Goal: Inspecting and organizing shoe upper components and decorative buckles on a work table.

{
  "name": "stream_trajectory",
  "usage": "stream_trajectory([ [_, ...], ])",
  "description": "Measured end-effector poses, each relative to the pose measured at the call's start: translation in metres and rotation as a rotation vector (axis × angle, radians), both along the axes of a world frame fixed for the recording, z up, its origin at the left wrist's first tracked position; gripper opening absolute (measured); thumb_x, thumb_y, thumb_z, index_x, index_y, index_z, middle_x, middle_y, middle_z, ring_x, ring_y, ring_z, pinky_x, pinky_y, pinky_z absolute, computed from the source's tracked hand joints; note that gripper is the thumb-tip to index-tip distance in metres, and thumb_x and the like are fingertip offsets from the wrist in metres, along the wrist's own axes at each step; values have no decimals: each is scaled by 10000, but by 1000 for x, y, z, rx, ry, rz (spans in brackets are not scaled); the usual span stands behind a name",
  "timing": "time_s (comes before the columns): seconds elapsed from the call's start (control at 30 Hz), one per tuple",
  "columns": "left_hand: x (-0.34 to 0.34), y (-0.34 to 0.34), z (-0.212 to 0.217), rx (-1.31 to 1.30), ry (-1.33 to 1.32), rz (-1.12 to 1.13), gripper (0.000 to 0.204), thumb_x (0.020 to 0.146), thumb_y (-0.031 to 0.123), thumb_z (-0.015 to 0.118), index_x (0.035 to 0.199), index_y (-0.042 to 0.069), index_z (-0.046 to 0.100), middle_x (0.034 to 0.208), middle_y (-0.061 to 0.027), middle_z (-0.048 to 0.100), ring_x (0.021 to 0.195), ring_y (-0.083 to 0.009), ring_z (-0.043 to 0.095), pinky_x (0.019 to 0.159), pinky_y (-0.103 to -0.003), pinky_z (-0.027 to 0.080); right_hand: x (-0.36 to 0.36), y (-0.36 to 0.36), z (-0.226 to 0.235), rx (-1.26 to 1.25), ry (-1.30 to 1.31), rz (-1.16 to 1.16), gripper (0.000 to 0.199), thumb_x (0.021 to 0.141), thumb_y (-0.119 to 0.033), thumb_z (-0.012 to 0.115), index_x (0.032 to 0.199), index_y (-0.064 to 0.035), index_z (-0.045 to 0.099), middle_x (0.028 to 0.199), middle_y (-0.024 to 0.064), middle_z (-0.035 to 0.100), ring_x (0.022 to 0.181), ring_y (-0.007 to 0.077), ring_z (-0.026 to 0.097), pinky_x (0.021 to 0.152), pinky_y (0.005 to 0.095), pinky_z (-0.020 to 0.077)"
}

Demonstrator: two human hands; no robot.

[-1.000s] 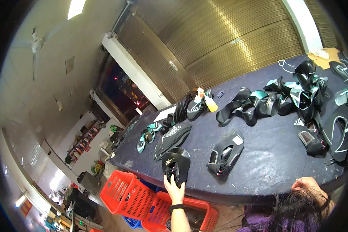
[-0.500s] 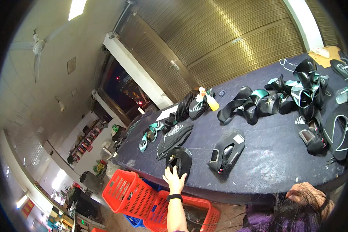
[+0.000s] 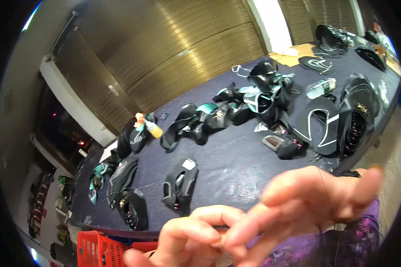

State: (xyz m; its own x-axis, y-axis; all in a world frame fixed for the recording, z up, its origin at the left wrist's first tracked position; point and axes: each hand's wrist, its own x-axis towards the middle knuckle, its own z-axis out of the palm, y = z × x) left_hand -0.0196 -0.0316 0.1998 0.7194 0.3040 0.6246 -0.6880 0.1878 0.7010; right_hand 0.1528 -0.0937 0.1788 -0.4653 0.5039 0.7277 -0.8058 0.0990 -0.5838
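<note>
My left hand (image 3: 194,238) and my right hand (image 3: 300,198) are raised close to me, in front of the table's near edge. Their fingertips meet, bent and pressed together. Motion blurs them, and whatever may be between the fingers is too small or hidden to make out. Just beyond my left hand lies a black shoe upper (image 3: 181,182) with a white label. Further left, a rounder black shoe upper (image 3: 132,211) with a gold mark rests by the table's front edge. Beyond my right hand, another black shoe upper (image 3: 283,144) lies on its side.
The dark table (image 3: 227,164) carries a heap of black and teal shoe uppers (image 3: 229,109), stacked black uppers (image 3: 356,115), a spray bottle (image 3: 153,129) with yellow liquid and a clear plastic bottle (image 3: 321,88). A red basket (image 3: 100,251) stands below the front edge at left.
My left hand has left the round black upper at the table's front edge and come back to meet my right hand, which has risen. The view has swung right.
</note>
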Motion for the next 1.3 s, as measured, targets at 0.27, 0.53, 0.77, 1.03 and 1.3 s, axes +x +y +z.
stream_trajectory([
  [0.27,29,0,23,41,-71,-224,345,894,367,488,1040,60,545,800,-11,577,656,-87,518,517,-235,400,-1,-29,-17,286,257,-231,746,835,-575,353,1333,-28,260,1251,318,342,1170,427,337,972,501,284],
  [0.53,27,11,-17,50,149,-199,329,891,354,499,1037,63,545,795,-3,571,652,-78,506,522,-226,393,32,-46,-21,418,210,-418,651,855,-482,393,1316,-31,306,1225,265,397,1125,373,387,974,458,293],
  [0.77,18,30,-100,78,574,-171,315,889,343,508,1034,66,544,790,4,565,649,-69,495,526,-218,386,54,-56,-16,542,129,-475,570,872,-400,427,1300,-33,347,1202,219,445,1086,325,431,976,420,300],
  [1.03,14,42,-172,101,852,-233,300,886,330,518,1031,70,544,785,13,559,646,-60,482,531,-209,378,53,-64,-9,869,-82,-160,481,892,-307,467,1283,-37,393,1176,166,500,1041,271,481,978,377,308],
  [1.3,16,47,-203,92,944,-293,285,883,317,529,1029,73,543,779,21,553,642,-50,469,536,-199,371,148,-15,-76,312,-1177,-602,418,823,-277,588,1128,-6,492,1139,141,524,1064,315,482,909,420,359],
])
